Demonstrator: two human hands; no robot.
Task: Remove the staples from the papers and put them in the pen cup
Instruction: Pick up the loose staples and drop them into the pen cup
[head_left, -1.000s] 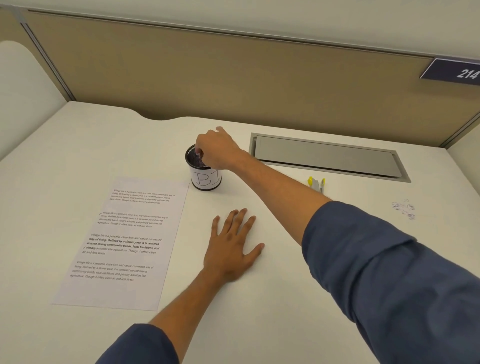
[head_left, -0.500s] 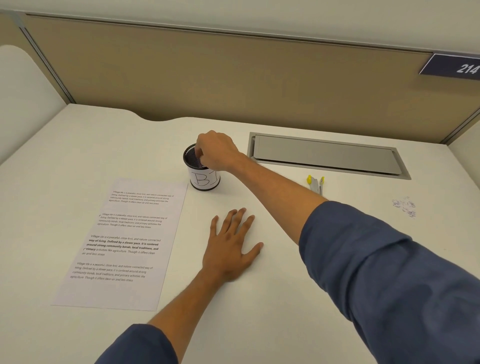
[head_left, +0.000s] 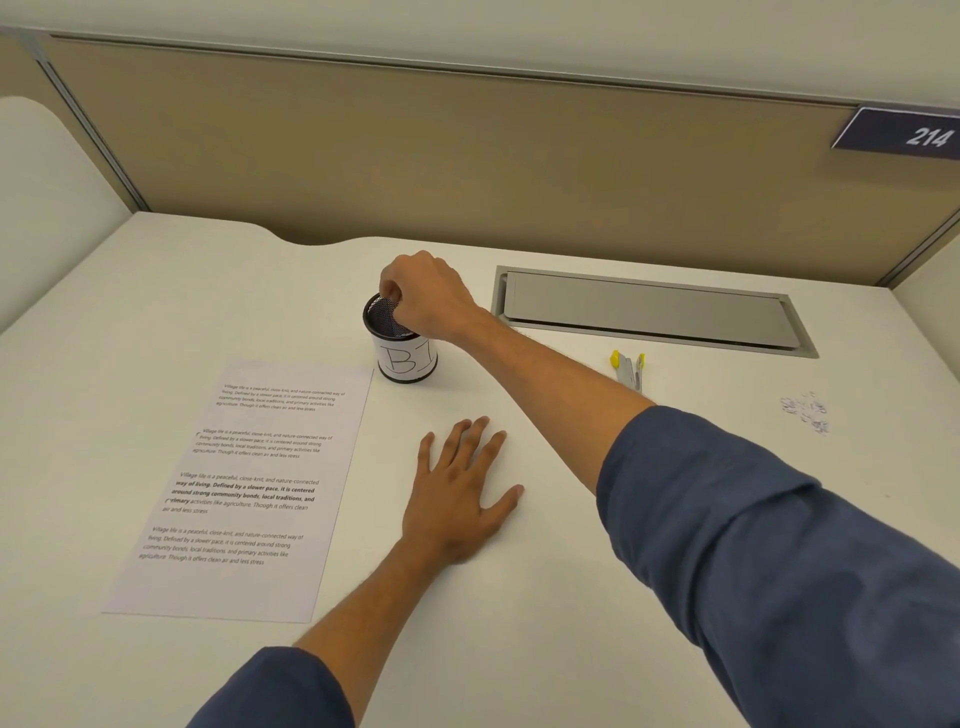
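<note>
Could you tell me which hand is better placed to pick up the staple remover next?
Probably the right. The staple remover lies on the desk just beyond the right forearm, while the right hand is over the pen cup. The left hand rests flat nearer the paper.

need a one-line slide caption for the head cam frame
Right hand with fingertips bunched over the mesh pen cup, left hand flat on the desk beside the printed paper.
</note>
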